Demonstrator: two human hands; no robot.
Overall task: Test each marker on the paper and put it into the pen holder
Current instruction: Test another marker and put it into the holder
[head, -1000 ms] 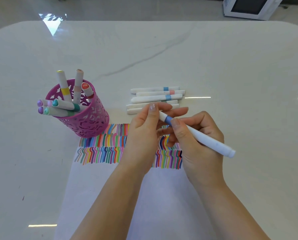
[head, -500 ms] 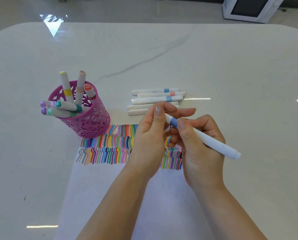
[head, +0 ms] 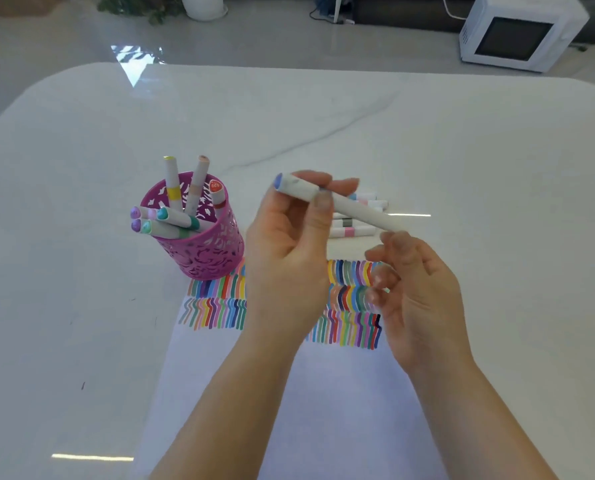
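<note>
My left hand (head: 289,251) pinches a white marker (head: 354,209) with a blue end cap, lifted above the table and lying almost level, cap end pointing left. My right hand (head: 417,292) hovers just below the marker's right end with its fingers loosely curled and nothing in them. The pink openwork pen holder (head: 206,251) stands to the left with several capped markers in it. The white paper (head: 289,393) lies under my hands, with rows of coloured test strokes across its top.
A few white markers (head: 356,230) lie side by side on the table behind my hands. A white microwave (head: 517,32) sits on the floor beyond the table's far right corner. A plant pot (head: 204,6) stands on the floor at the back.
My right hand has let go of the marker. My left hand has taken it and raised it up and to the left, and the view has tilted up.
</note>
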